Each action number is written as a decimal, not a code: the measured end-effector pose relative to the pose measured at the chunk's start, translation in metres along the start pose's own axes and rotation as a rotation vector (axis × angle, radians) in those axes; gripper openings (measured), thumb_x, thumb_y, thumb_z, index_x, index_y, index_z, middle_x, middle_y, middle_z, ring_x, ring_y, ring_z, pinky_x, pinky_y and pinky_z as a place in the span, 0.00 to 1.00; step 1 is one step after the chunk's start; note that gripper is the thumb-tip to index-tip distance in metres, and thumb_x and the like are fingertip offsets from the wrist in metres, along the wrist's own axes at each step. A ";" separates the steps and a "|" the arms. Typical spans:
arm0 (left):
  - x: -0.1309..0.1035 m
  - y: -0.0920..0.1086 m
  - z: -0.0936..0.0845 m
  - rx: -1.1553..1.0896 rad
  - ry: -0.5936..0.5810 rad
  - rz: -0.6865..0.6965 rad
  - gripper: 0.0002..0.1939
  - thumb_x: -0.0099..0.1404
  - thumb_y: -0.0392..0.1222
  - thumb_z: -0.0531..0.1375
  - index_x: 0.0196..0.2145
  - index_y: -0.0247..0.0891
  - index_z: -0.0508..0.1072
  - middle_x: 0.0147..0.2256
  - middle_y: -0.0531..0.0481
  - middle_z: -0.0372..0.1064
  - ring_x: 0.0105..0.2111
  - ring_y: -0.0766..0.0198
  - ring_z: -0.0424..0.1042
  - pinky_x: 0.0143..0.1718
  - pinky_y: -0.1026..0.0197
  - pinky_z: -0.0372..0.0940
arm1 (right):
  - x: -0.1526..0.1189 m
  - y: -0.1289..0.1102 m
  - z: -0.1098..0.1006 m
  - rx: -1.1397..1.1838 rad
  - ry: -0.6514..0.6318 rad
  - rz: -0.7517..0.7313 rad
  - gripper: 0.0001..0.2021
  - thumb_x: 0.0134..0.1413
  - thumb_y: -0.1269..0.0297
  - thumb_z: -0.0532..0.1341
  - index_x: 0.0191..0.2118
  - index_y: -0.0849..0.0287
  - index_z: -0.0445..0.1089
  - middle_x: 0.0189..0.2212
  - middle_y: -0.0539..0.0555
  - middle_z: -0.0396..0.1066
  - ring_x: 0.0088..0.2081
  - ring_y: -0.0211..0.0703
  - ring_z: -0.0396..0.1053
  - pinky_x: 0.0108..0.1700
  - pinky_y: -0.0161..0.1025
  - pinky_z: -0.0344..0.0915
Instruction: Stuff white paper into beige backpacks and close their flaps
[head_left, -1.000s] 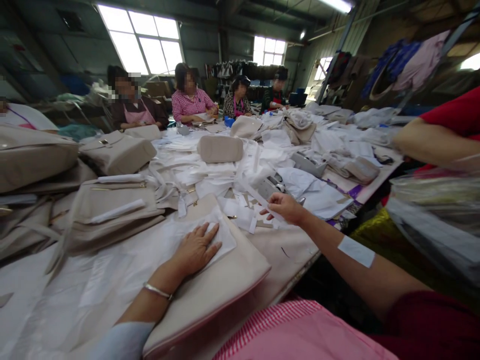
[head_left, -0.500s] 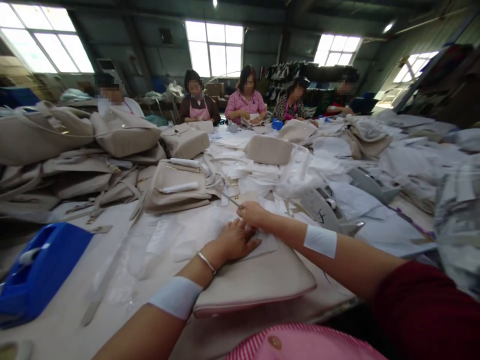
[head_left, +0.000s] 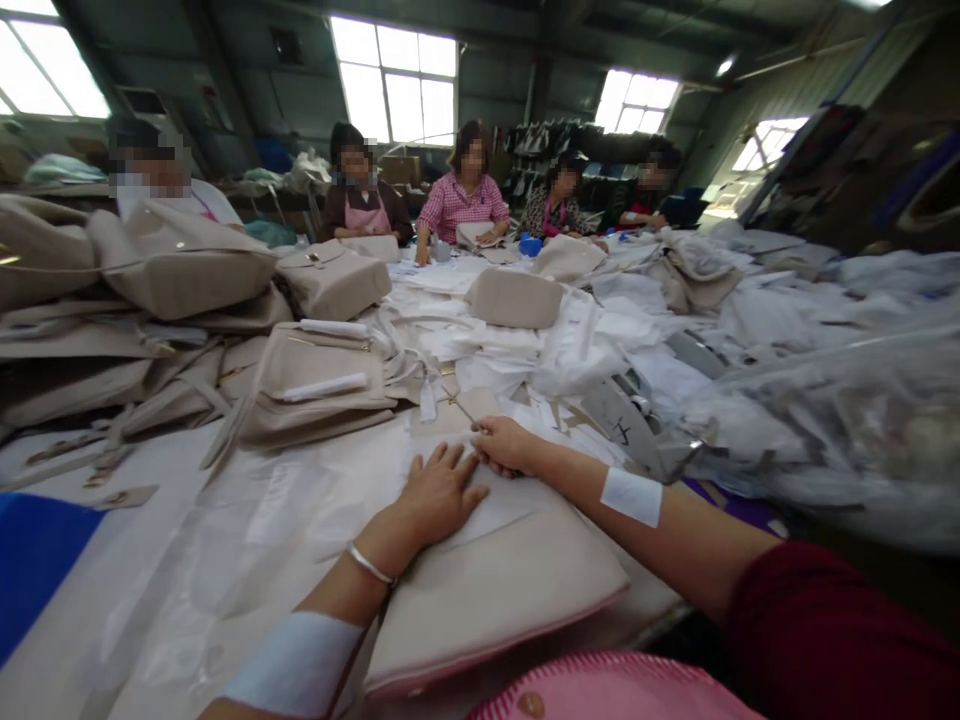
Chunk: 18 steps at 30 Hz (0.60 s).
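A beige bag [head_left: 517, 590] lies flat before me, a thin white sheet [head_left: 517, 500] over its far part. My left hand [head_left: 435, 500] is spread flat, palm down, on the sheet, fingers apart. Just right of it, my right hand [head_left: 504, 445] is closed around a thin stick-like tool [head_left: 463, 408]; its far end points away to the left, over a small beige piece [head_left: 435, 420]. The kind of tool is too small to make out. A beige bag with white-wrapped parts [head_left: 322, 385] stands beyond my left hand.
Beige bags [head_left: 187, 275] are piled at the left. A blue object [head_left: 37, 560] sits at the left edge. A grey tape dispenser [head_left: 626, 420] is right of my hands, near clear plastic bags [head_left: 840, 420]. Several people [head_left: 469, 205] work across the table.
My view has shifted, so the scene sits further left. My left hand's fingers have spread and moved a little apart from the right hand, which still grips the thin tool.
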<state>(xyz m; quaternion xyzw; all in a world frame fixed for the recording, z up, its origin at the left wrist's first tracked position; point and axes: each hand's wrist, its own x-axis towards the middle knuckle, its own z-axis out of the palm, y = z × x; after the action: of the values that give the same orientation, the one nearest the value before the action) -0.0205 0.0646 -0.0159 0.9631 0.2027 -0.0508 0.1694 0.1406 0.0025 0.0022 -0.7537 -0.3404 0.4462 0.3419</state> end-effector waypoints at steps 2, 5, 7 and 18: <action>-0.001 0.001 0.000 0.006 -0.048 0.016 0.35 0.65 0.66 0.43 0.66 0.55 0.47 0.67 0.42 0.44 0.65 0.38 0.44 0.57 0.28 0.45 | -0.004 0.005 -0.018 0.130 0.151 -0.128 0.18 0.58 0.62 0.55 0.53 0.58 0.62 0.22 0.46 0.68 0.13 0.29 0.55 0.14 0.27 0.52; -0.001 0.002 -0.001 0.012 -0.086 0.018 0.37 0.63 0.69 0.42 0.66 0.57 0.45 0.68 0.40 0.40 0.66 0.36 0.41 0.56 0.27 0.44 | -0.014 0.031 -0.058 0.051 0.446 -0.158 0.21 0.60 0.58 0.53 0.57 0.58 0.59 0.32 0.52 0.72 0.19 0.32 0.62 0.22 0.31 0.61; -0.001 0.004 -0.003 0.009 -0.106 0.010 0.37 0.63 0.70 0.42 0.66 0.57 0.45 0.68 0.40 0.39 0.66 0.36 0.40 0.57 0.27 0.44 | -0.024 0.062 -0.082 -0.249 0.594 -0.088 0.22 0.58 0.60 0.55 0.57 0.60 0.60 0.36 0.57 0.73 0.30 0.41 0.70 0.34 0.38 0.67; -0.001 0.008 -0.002 0.014 -0.110 -0.007 0.38 0.62 0.70 0.42 0.66 0.57 0.44 0.68 0.40 0.39 0.66 0.36 0.40 0.57 0.27 0.43 | -0.056 0.079 -0.098 -0.661 0.621 -0.344 0.16 0.57 0.66 0.54 0.47 0.62 0.72 0.54 0.63 0.67 0.57 0.52 0.61 0.60 0.46 0.55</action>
<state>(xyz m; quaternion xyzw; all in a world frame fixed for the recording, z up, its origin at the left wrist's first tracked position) -0.0178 0.0580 -0.0115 0.9593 0.1962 -0.1057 0.1734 0.2246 -0.1061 -0.0018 -0.8522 -0.4657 0.0050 0.2385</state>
